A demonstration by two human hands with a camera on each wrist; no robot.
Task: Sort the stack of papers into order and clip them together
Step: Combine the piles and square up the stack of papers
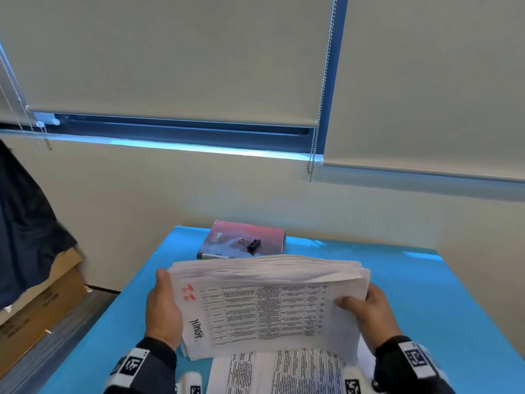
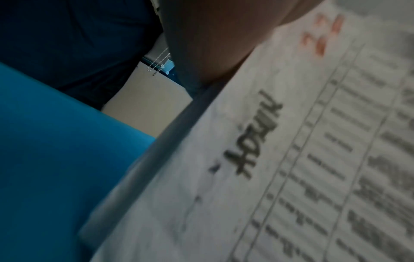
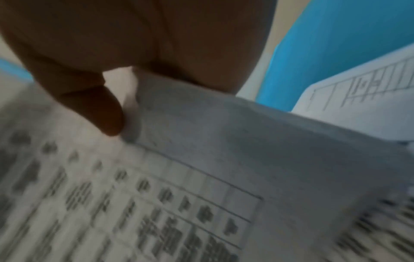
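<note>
got the stack of papers [image 1: 267, 305] stood up on its edge over the blue table [image 1: 426, 294], left hand [image 1: 163, 311] and right hand [image 1: 369, 314] gripping either side, probably to square it up, binder clip [image 1: 250, 243] parked on the book [image 1: 244, 240] behind.

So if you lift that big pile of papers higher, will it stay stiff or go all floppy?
Probably floppy: the pile of papers already bends between the left hand and the right hand. Its top edges fan out unevenly, so loose sheets may slide. It looks thick, so likely heavy for one hand.
</note>
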